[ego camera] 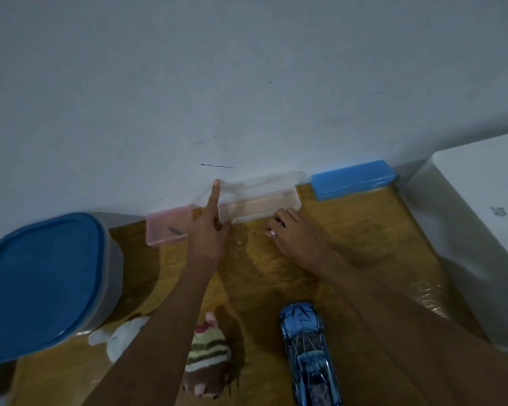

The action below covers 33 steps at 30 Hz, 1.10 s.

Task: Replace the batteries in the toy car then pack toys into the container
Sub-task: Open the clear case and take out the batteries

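At frame centre, the left hand (pixel 207 232) propped the clear rectangular plastic case (pixel 258 197) lid with one extended finger, while the right hand (pixel 296 234) had its fingers curled at the case's front edge, grip unclear.

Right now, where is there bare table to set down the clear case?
Open wood right of the right hand, below the blue case and beside the white box. Bare strip between forearms, above the toy car. Crowded lower left: blue-lidded container, plush toys.

clear box (pixel 258 197) blurred; toy car (pixel 308 353) cut off below.
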Tool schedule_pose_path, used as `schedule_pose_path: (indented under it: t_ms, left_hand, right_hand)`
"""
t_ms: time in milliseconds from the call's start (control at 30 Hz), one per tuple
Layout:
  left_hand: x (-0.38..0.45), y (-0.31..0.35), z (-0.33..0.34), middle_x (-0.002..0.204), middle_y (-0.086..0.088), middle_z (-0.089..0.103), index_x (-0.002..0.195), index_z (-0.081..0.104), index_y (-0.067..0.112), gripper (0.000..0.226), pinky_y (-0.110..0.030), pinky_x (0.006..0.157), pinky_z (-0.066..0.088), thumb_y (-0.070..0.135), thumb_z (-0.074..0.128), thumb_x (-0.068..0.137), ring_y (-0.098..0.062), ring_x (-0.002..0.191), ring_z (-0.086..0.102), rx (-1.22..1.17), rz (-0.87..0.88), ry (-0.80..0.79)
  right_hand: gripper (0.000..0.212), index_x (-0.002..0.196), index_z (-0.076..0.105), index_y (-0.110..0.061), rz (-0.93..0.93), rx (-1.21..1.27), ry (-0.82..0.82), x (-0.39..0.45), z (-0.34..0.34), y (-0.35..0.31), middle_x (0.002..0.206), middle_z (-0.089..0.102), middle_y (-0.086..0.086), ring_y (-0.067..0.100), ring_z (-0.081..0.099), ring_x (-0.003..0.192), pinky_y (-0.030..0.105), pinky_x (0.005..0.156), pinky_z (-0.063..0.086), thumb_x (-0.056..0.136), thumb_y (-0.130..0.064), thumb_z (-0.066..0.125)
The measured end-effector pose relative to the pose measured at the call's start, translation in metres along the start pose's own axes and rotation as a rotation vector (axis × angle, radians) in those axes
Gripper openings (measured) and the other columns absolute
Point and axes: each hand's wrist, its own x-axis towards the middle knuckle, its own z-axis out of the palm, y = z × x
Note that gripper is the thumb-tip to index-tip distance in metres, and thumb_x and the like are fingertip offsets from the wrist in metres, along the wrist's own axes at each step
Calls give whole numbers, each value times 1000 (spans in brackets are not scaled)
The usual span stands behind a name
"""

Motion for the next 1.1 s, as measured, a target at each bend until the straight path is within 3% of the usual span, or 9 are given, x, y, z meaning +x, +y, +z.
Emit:
schedule_pose_path:
  t_ms: [200,333,500,633,733,800,900,1000,1100]
  left_hand:
    - [0,-2,2,95,9,51,157,3,47,98,-28,70,48,11,68,93,-12,83,59,7,15,12]
    - [0,-2,0,95,8,53,156,3,50,98,-38,75,57,13,68,94,-27,88,69,-12,2,-5]
    - [0,0,2,94,7,52,158,6,46,97,-28,71,47,12,70,93,-25,85,66,10,-6,23]
    - [-4,0,3,107,-8,68,159,13,41,92,-29,75,47,10,69,92,-26,88,65,-2,5,58]
    - [-6,5,3,120,-9,68,159,16,38,87,-36,80,53,13,68,93,-22,95,63,-1,4,80]
    - [-8,7,3,119,-8,68,159,17,36,85,-33,80,50,13,67,94,-17,94,59,4,-12,83]
    - [-8,6,3,115,-10,68,159,12,41,89,-35,82,51,15,67,94,-14,90,58,2,-46,93]
    - [-9,6,4,125,-11,66,158,17,41,84,-44,89,54,17,67,95,-12,98,56,-13,-68,101]
    - [-11,8,5,126,-9,66,154,36,33,70,-46,96,53,15,67,94,-18,105,60,-20,-54,108]
  right_hand:
    - [29,112,61,-23,93,54,32,-7,-3,-7,114,54,0,18,48,106,33,87,33,90,-41,52]
    - [37,113,65,-19,130,62,56,-10,2,-9,118,57,2,20,51,107,33,86,33,89,-46,56]
    - [42,115,66,-19,125,73,82,-10,4,-7,119,59,2,21,53,111,36,90,38,90,-51,56]
    - [44,116,67,-19,139,163,151,-7,1,-5,119,60,1,19,52,112,38,93,44,89,-55,60]
    - [42,124,62,-21,268,212,292,8,-12,2,116,59,2,19,51,109,38,90,47,92,-48,61]
    - [40,130,59,-21,382,211,393,21,-22,8,111,58,4,21,52,102,37,82,47,95,-41,60]
    - [40,135,58,-25,482,213,385,34,-29,13,107,56,5,22,50,98,36,76,47,98,-38,60]
    - [25,121,68,-24,497,256,380,32,-25,13,102,52,5,21,48,95,42,72,53,97,-29,64]
    - [14,108,71,-21,543,379,386,22,-12,9,118,48,7,19,48,109,36,83,56,94,-21,68]
